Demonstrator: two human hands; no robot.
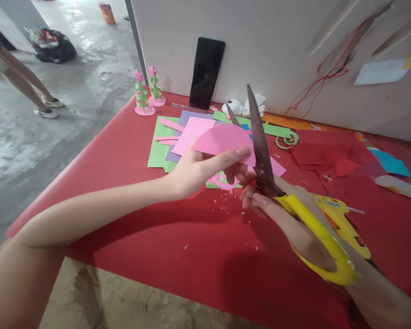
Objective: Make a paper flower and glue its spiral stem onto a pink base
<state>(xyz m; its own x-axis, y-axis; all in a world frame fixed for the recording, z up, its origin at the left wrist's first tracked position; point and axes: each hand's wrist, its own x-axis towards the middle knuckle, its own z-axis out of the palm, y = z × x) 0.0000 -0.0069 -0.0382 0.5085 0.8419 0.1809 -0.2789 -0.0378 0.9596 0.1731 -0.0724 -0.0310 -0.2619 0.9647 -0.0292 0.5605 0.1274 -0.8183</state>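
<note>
My left hand (pixel 205 169) pinches a pink paper piece (pixel 226 138) with a rounded upper edge, thumb on top. In my right hand (pixel 287 214) is a pair of scissors (pixel 264 160) with yellow handles and dark blades, its tips pointing away from me and its blades parted. The blades stand close to the right edge of the pink paper. Beneath lie pink sheets (pixel 193 130), a purple sheet (pixel 188 118) and green sheets (pixel 155 151). Small paper scraps (pixel 222 201) are strewn on the red tabletop (pixel 150 246) under my hands.
Two pink-and-green paper ornaments (pixel 142 98) stand at the far left corner. A black phone (pixel 207 73) leans on the wall. A yellow glue gun (pixel 345 224), a green paper coil (pixel 287 139) and red paper (pixel 315 151) lie rightward. A person's legs (pixel 30 82) show at far left.
</note>
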